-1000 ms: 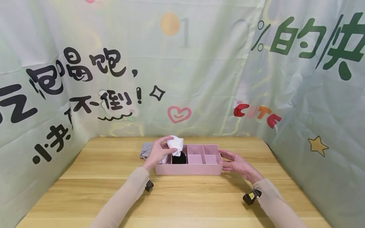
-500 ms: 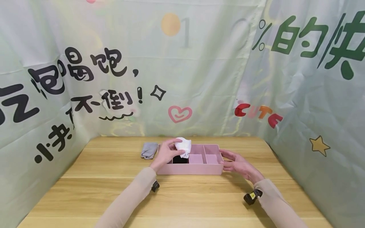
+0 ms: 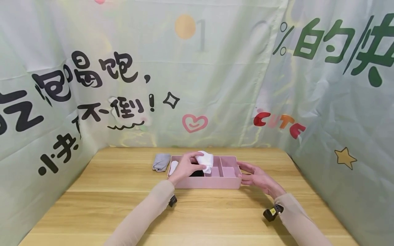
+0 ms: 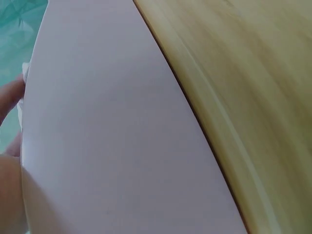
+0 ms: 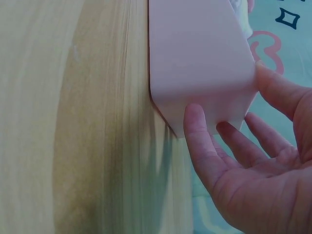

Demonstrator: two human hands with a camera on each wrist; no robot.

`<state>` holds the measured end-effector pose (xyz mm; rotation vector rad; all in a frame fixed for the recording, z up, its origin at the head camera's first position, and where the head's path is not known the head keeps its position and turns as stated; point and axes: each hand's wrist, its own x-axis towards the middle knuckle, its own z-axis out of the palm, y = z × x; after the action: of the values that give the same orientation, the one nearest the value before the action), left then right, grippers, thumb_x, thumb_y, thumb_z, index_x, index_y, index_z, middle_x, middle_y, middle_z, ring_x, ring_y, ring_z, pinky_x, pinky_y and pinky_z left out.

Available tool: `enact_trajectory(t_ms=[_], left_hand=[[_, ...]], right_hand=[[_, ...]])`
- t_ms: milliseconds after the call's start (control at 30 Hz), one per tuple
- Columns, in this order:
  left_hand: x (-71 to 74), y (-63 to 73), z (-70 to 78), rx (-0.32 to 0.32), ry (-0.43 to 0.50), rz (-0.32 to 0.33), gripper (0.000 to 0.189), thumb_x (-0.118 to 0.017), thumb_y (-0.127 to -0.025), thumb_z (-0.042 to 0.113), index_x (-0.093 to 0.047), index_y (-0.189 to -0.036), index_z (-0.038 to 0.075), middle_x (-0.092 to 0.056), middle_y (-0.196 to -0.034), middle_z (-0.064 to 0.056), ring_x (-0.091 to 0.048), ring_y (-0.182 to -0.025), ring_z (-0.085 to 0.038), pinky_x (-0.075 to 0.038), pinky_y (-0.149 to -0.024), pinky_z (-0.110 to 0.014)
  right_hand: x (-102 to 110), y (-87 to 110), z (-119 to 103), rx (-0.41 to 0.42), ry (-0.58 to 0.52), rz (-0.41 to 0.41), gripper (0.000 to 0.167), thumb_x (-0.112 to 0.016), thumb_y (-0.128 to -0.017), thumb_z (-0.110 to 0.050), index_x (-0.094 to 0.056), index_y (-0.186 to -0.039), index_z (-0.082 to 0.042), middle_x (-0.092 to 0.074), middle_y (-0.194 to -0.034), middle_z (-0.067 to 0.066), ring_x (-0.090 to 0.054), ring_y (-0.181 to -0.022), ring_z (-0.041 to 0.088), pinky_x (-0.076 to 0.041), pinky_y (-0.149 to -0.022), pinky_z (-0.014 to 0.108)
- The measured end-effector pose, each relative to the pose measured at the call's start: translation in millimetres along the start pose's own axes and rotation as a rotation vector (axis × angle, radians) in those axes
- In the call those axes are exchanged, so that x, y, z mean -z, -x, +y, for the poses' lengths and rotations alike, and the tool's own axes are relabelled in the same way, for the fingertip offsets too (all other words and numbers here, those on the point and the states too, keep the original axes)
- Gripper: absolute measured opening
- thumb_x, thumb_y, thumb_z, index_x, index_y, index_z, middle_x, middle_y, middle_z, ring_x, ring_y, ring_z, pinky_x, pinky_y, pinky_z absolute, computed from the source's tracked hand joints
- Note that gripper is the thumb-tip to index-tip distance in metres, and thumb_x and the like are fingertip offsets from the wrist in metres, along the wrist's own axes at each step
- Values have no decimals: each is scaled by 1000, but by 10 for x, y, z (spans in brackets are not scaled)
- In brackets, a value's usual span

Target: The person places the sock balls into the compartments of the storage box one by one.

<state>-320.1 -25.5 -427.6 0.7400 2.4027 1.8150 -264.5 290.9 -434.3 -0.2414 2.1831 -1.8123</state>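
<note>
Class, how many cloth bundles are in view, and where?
4: grey bundle on the table, left of the pink box; white bundle inside, far left; black bundle inside, partly hidden; second white bundle in the left hand. More may be hidden.

- My head view is evenly bright, with soft shadows on the table [image 3: 215, 218] beneath my sleeves [image 3: 140, 208].
- My left wrist view is dimmer, hazy; the pink box [image 4: 112, 117] bows along its edges.
- My right wrist view looks cool-tinted, my right hand [image 5: 263, 185] fairly sharp.
</note>
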Motion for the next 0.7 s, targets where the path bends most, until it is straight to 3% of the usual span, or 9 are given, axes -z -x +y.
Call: enact_trajectory(t_ms=[133, 333, 533, 700], left_hand=[[-42, -32, 1, -1, -76, -2, 49, -83, -78, 14, -65, -123, 11, -68, -95, -10, -63, -80, -14, -53, -67, -26], [-72, -37, 2, -26, -173, -10, 48, -83, -79, 20, -67, -124, 17, -61, -110, -8, -63, -84, -12, -53, -69, -27], [-84, -30, -1, -57, -198, -34, 52, -81, -81, 17, -64, -130, 12, -56, -129, -15, -66, -94, -19, -54, -78, -30], [-80, -20, -18, -66, -168, -35, 50, -80, -82, 12, -63, -129, 7, -55, -130, -15, -66, -97, -24, -55, -79, -31]], right_hand=[[5, -4, 0, 5, -4, -1, 70, -61, -94, -2, -23, -153, 2, -20, -157, 30, -38, -136, 48, -50, -100, 46], [13, -17, 11, 12, -2, 5, 70, -62, -94, -1, -23, -153, 3, -22, -157, 30, -40, -135, 48, -50, -99, 47], [16, -24, 10, 2, 5, 9, 69, -60, -94, -1, -23, -153, 2, -21, -157, 30, -42, -134, 47, -51, -98, 45], [23, -24, 31, 10, 4, 5, 70, -62, -94, -1, -24, -153, 2, -22, -157, 31, -45, -133, 44, -52, -97, 45]])
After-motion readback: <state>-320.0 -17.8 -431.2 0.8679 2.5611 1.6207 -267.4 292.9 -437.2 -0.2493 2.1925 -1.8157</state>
